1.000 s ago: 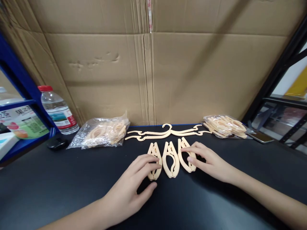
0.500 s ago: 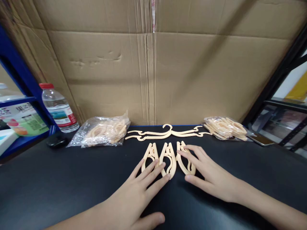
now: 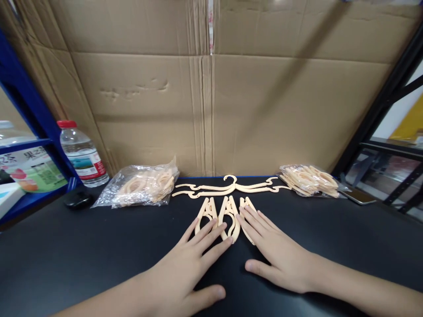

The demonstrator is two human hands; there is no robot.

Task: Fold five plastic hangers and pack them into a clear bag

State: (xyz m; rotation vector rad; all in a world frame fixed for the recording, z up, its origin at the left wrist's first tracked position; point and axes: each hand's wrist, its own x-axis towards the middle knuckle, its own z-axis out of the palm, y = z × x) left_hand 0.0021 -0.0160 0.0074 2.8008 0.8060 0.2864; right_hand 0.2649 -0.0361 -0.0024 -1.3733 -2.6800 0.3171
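Three folded cream plastic hangers lie side by side on the black table. My left hand [image 3: 194,259] is open, its fingertips resting on the left folded hanger [image 3: 199,224] and on the middle folded hanger [image 3: 235,233]. Flat over the right folded hanger [image 3: 243,203] lies my right hand [image 3: 277,248], fingers stretched out and covering much of it. Just behind the row, an unfolded hanger [image 3: 234,186] lies with its arms spread wide and its hook pointing away; a second pair of arms shows alongside.
At the back left is a clear plastic bag of hangers [image 3: 142,187], and at the back right another bag of hangers [image 3: 309,179] beside a phone [image 3: 358,196]. A water bottle [image 3: 82,154] and a black mouse [image 3: 78,199] stand left. Cardboard [image 3: 148,105] walls the back.
My right hand has flattened over the right folded hanger, which has shifted left, closer to the middle one. My left hand stays on the other two. The view has tilted slightly up.
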